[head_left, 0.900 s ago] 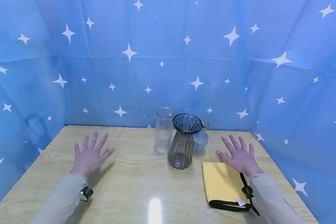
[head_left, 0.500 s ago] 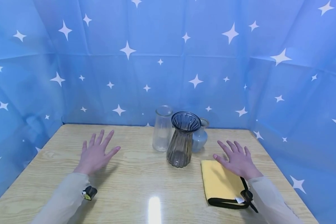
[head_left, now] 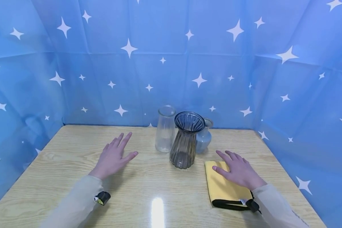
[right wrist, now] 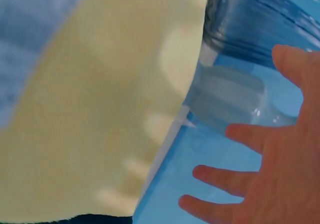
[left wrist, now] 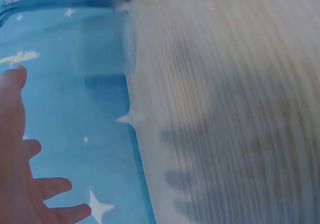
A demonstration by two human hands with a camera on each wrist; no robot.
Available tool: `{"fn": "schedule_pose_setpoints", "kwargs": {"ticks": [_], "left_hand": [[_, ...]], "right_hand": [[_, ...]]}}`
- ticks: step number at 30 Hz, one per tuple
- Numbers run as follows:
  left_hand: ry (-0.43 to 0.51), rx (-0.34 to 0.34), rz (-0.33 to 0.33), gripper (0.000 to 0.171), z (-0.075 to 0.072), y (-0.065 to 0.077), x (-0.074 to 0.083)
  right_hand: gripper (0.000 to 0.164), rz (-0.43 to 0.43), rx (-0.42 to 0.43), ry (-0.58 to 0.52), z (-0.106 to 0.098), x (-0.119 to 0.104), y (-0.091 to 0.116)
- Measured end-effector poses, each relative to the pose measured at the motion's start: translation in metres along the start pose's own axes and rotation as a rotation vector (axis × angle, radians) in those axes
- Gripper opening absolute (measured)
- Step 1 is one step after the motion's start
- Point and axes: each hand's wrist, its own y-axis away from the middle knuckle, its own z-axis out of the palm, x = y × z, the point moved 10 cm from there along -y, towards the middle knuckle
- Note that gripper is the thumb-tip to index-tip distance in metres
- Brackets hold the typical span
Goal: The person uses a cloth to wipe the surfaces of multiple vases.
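Note:
Three glass vases stand together at the back middle of the table. A clear straight vase [head_left: 164, 134] is on the left, a smoky ribbed vase [head_left: 183, 148] with a flared rim in front, and a small bluish vase [head_left: 204, 139] partly hidden behind it. My left hand [head_left: 112, 160] hovers left of the vases, fingers spread, holding nothing. Over a folded yellow cloth [head_left: 222, 193] with black edging hangs my right hand [head_left: 240, 171], its fingers spread and pointing toward the vases. In the right wrist view the cloth [right wrist: 110, 94] fills the left side, beside the hand.
The light wooden table [head_left: 136, 196] carries a bright glare spot at its front. A blue curtain [head_left: 108, 63] with white stars encloses the back and both sides. Dark wrist devices [head_left: 102, 198] sit on both sleeves.
My left hand has moved right, toward the vases. My right hand has shifted slightly left and nearer to me, further over the yellow cloth. The vases and cloth stay in place.

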Motion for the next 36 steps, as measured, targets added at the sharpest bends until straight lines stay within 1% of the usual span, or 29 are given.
{"fn": "schedule_pose_setpoints", "kwargs": {"ticks": [8, 13, 16, 21, 23, 31, 36], "left_hand": [[0.067, -0.008, 0.068, 0.081, 0.011, -0.004, 0.025], [0.084, -0.02, 0.083, 0.082, 0.017, -0.004, 0.033], [0.084, -0.027, 0.089, 0.082, 0.021, -0.003, 0.034], [0.084, -0.032, 0.092, 0.081, 0.026, 0.0, 0.033], [0.089, -0.032, 0.091, 0.08, 0.027, 0.0, 0.033], [0.101, -0.04, 0.074, 0.079, 0.027, 0.002, 0.031], [0.103, -0.046, 0.066, 0.078, 0.028, 0.001, 0.029]], "right_hand": [[0.075, -0.019, -0.028, -0.014, 0.012, -0.007, 0.009], [0.083, 0.004, -0.08, -0.049, 0.027, -0.007, 0.013], [0.088, 0.033, -0.096, -0.047, 0.037, -0.005, 0.015], [0.089, 0.029, -0.095, -0.017, 0.047, -0.006, 0.018], [0.088, 0.024, -0.094, -0.008, 0.049, -0.007, 0.02], [0.095, 0.066, -0.104, 0.001, 0.05, -0.002, 0.018], [0.088, 0.042, -0.052, 0.012, 0.051, -0.004, 0.015]]}}
